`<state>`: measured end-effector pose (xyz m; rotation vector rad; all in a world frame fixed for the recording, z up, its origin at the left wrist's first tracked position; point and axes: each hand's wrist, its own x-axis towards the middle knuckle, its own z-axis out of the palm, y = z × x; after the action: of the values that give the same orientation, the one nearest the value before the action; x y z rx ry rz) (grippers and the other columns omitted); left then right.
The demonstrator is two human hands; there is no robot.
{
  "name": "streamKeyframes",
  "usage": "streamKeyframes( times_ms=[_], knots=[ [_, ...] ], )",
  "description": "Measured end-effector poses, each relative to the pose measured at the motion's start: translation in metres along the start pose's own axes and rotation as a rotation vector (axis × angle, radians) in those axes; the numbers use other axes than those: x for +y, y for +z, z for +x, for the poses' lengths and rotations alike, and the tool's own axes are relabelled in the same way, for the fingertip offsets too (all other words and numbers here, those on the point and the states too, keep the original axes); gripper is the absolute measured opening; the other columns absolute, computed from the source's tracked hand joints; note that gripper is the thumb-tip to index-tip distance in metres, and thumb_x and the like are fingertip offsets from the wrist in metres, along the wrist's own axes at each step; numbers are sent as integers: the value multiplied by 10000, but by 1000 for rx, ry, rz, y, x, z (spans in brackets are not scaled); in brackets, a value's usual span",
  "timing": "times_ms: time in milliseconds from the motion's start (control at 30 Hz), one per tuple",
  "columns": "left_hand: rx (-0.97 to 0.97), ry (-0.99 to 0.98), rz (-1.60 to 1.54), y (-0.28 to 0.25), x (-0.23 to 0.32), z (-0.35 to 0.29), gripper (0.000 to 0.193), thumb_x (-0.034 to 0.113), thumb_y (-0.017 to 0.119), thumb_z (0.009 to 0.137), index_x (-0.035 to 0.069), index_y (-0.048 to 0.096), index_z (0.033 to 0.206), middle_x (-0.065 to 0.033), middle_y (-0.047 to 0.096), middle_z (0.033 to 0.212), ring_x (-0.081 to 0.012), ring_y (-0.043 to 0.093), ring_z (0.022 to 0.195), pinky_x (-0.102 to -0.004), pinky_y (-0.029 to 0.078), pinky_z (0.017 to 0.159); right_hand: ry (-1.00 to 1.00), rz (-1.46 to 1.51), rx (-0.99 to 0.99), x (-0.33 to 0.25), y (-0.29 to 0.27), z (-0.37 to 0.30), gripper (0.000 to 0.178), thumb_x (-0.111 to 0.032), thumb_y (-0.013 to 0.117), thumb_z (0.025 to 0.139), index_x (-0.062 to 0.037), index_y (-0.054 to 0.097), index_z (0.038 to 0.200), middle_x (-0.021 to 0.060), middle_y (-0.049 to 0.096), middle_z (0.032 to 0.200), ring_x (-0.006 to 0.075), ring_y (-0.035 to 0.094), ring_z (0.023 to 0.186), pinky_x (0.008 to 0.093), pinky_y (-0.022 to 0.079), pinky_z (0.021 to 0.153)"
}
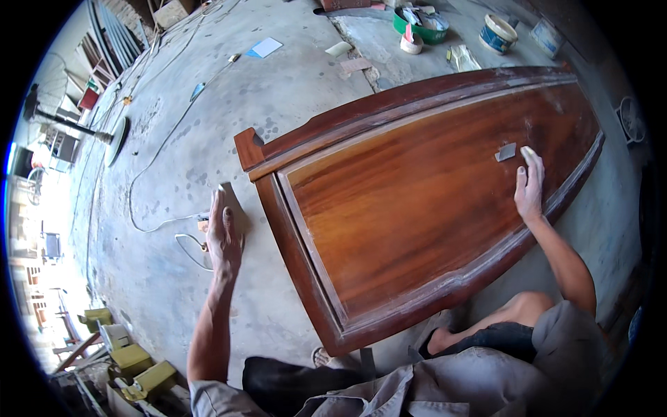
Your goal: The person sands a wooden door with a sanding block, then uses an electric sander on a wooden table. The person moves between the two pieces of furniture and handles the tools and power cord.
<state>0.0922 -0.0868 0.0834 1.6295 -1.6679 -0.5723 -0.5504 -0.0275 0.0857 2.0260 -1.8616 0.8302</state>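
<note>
Stained floor (295, 87) surrounds the wooden panel (417, 208), its long axis slanting toward upper right; left hand (224, 240): cannot tell; right hand (530, 187), unclosed, beside a grey sheet (506, 151).

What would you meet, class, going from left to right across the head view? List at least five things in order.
Round disc base of the stand → left hand → blue-and-white sheet → green basin → small grey piece on the wooden panel → right hand.
</note>
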Motion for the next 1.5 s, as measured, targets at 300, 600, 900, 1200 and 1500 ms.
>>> streamKeyframes(
  times_ms=[300, 600, 900, 1200, 1500],
  knots=[
    [128, -217, -888, 68, 93, -52, 573, -1, 556, 935, 61, 343, 1463, -123, 544, 1296, -161, 609, 1030, -292, 531, 843, -358, 987, -506, -327, 75, 82, 538, -158, 586, 925, 26, 421, 1402, 192, 622, 1247, 292, 478, 1285, 398, 365, 1073],
    [156, -551, -1125, 68, 94, -79, 197, 167, 581, 981, 10, 557, 1098, -53, 646, 987, -102, 625, 820, -263, 524, 686, 373, 1678, -1154, -358, 92, 75, 295, -201, 532, 985, 16, 639, 1154, 68, 650, 1122, 125, 564, 1079, 273, 429, 976],
    [-120, -735, -1141, 42, 102, -59, 150, 93, 565, 946, -27, 589, 1033, -84, 646, 900, -135, 630, 725, -252, 524, 638, -808, 751, -571, -339, 60, 67, 695, -116, 715, 780, 21, 423, 1396, 255, 483, 1388, 358, 489, 1284, 442, 407, 1053],
    [25, -587, -688, 80, 10, -66, 507, 336, 683, 896, -17, 537, 1230, -107, 647, 1057, -166, 606, 999, -326, 458, 929, -1060, 198, -410, -239, 146, 164, 777, 26, 578, 752, -151, 366, 1479, 47, 488, 1448, 387, 319, 1407, 509, 222, 1182],
    [-226, -812, -1217, 76, 44, -88, 397, 322, 646, 907, 18, 539, 1137, -85, 635, 979, -153, 650, 825, -333, 573, 723, -1245, 76, -463, -291, 181, 182, 796, -62, 523, 792, -199, 265, 1533, -42, 331, 1556, 369, 279, 1428, 517, 205, 1195]
  ],
)
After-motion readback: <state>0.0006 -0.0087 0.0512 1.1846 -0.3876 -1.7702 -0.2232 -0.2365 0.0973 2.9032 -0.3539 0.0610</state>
